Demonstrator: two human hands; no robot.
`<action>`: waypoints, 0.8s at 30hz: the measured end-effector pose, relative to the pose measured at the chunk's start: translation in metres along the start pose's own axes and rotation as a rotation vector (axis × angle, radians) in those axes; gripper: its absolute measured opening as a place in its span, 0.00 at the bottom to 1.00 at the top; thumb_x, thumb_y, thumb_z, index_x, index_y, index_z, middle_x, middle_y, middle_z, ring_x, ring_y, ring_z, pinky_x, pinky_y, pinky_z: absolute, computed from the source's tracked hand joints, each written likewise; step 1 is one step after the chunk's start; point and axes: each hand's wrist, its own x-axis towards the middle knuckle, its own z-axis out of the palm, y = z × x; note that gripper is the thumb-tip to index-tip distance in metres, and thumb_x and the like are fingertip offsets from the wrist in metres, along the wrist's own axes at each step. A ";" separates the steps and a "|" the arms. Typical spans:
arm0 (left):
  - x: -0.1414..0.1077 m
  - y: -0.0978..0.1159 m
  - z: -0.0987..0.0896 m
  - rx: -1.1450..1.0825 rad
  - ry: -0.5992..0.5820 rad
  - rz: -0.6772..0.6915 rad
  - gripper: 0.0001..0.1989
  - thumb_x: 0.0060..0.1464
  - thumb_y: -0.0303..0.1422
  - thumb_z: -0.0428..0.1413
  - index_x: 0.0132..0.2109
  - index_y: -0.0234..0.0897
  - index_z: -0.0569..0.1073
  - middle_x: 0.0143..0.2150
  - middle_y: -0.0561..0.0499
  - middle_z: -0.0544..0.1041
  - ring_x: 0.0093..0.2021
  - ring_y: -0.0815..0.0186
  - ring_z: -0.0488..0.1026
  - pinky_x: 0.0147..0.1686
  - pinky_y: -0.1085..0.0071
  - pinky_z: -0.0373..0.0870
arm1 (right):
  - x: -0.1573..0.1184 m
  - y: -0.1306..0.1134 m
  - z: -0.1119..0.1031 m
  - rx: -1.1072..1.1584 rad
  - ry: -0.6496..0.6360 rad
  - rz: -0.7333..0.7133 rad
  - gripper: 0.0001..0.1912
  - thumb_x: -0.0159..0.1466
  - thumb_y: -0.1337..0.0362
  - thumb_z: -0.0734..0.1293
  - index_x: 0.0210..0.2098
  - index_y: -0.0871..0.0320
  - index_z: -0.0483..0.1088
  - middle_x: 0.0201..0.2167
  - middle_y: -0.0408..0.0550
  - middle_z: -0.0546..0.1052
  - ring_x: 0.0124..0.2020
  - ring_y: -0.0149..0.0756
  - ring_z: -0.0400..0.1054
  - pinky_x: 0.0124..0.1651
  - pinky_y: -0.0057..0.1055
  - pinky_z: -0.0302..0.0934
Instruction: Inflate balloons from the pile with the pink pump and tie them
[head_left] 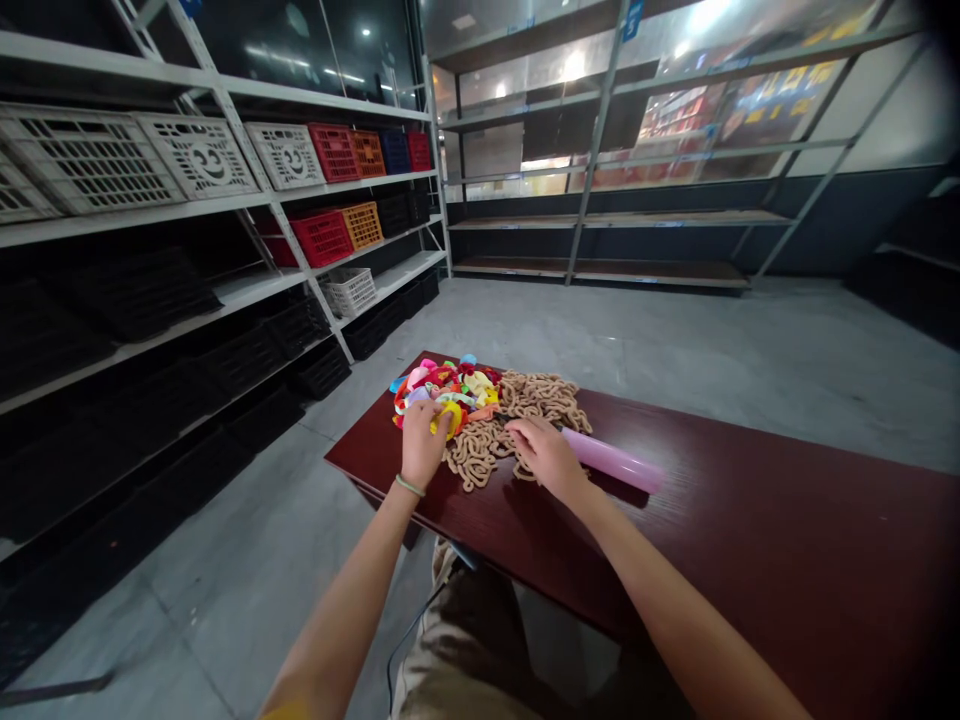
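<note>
My left hand (424, 438), with a thin green band at the wrist, has its fingers closed on a soft yellow piece (448, 421). A pile of brightly coloured soft pieces (424, 374) lies just beyond it in red, pink, yellow, blue and white. My right hand (546, 455) is curled above a heap of tan cord (551, 395), and a small dark thing shows at its fingertips, too small to name. Loops of the cord spread between and beyond both hands. A pink shiny roll (613, 459) lies on the table just right of my right hand.
The dark red table (757, 520) stretches to the right. My legs (465, 640) are below its near edge, with a thin cable beside them. Shelving (247, 200) with plastic crates stands on the left. More shelving (592, 225) stands against the glass at the back.
</note>
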 end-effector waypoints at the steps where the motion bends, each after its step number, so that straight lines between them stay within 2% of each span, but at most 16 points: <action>1: 0.004 0.013 0.002 -0.108 -0.015 -0.061 0.06 0.58 0.37 0.57 0.37 0.39 0.74 0.38 0.47 0.74 0.41 0.59 0.71 0.45 0.64 0.67 | 0.002 0.001 -0.008 0.050 0.016 0.030 0.12 0.70 0.62 0.58 0.44 0.53 0.72 0.41 0.51 0.77 0.43 0.42 0.70 0.49 0.40 0.63; 4: 0.017 0.051 0.011 -0.481 -0.178 -0.290 0.11 0.58 0.42 0.58 0.38 0.38 0.73 0.31 0.52 0.73 0.29 0.66 0.69 0.31 0.71 0.67 | 0.000 0.005 -0.036 0.214 0.034 0.165 0.10 0.68 0.59 0.61 0.45 0.52 0.71 0.45 0.50 0.77 0.45 0.41 0.70 0.50 0.41 0.65; 6: 0.021 0.074 0.023 -0.731 -0.316 -0.406 0.12 0.54 0.42 0.61 0.38 0.37 0.72 0.30 0.53 0.73 0.26 0.69 0.69 0.26 0.74 0.66 | -0.007 0.009 -0.055 0.366 0.032 0.300 0.11 0.66 0.56 0.65 0.46 0.51 0.70 0.45 0.50 0.77 0.46 0.41 0.71 0.50 0.42 0.66; 10: 0.017 0.112 0.053 -1.034 -0.481 -0.521 0.14 0.51 0.38 0.65 0.41 0.36 0.72 0.33 0.52 0.76 0.29 0.69 0.74 0.26 0.76 0.69 | -0.031 0.013 -0.084 0.832 -0.048 0.552 0.16 0.65 0.51 0.66 0.47 0.52 0.66 0.47 0.52 0.75 0.46 0.38 0.72 0.48 0.40 0.68; 12: 0.014 0.125 0.069 -1.097 -0.513 -0.536 0.15 0.50 0.37 0.65 0.41 0.35 0.72 0.34 0.51 0.77 0.32 0.67 0.76 0.28 0.76 0.71 | -0.042 0.009 -0.092 1.019 -0.095 0.600 0.17 0.65 0.50 0.66 0.48 0.52 0.65 0.49 0.53 0.74 0.46 0.37 0.72 0.48 0.39 0.68; 14: 0.012 0.136 0.080 -1.134 -0.526 -0.549 0.14 0.50 0.35 0.66 0.41 0.35 0.72 0.35 0.50 0.78 0.34 0.66 0.77 0.31 0.75 0.73 | -0.048 0.004 -0.095 1.093 -0.106 0.627 0.19 0.63 0.51 0.68 0.49 0.52 0.64 0.46 0.51 0.74 0.42 0.36 0.71 0.44 0.36 0.68; 19: 0.012 0.146 0.091 -1.133 -0.534 -0.568 0.14 0.50 0.35 0.65 0.41 0.34 0.71 0.37 0.49 0.79 0.36 0.65 0.77 0.32 0.74 0.73 | -0.056 -0.003 -0.100 0.930 -0.148 0.626 0.17 0.59 0.54 0.72 0.43 0.56 0.70 0.33 0.43 0.72 0.31 0.29 0.65 0.36 0.30 0.61; 22: 0.008 0.136 0.088 -1.077 -0.521 -0.588 0.15 0.50 0.36 0.65 0.42 0.34 0.72 0.39 0.48 0.79 0.37 0.65 0.77 0.34 0.73 0.73 | -0.056 -0.002 -0.107 0.733 -0.145 0.608 0.16 0.63 0.51 0.68 0.39 0.58 0.72 0.28 0.42 0.70 0.29 0.30 0.62 0.34 0.29 0.55; 24: 0.000 0.122 0.087 -1.009 -0.486 -0.615 0.16 0.50 0.37 0.65 0.43 0.35 0.72 0.41 0.47 0.79 0.39 0.65 0.77 0.36 0.73 0.73 | -0.054 -0.001 -0.114 0.519 -0.101 0.581 0.16 0.65 0.50 0.65 0.35 0.57 0.72 0.26 0.42 0.70 0.29 0.31 0.61 0.32 0.29 0.52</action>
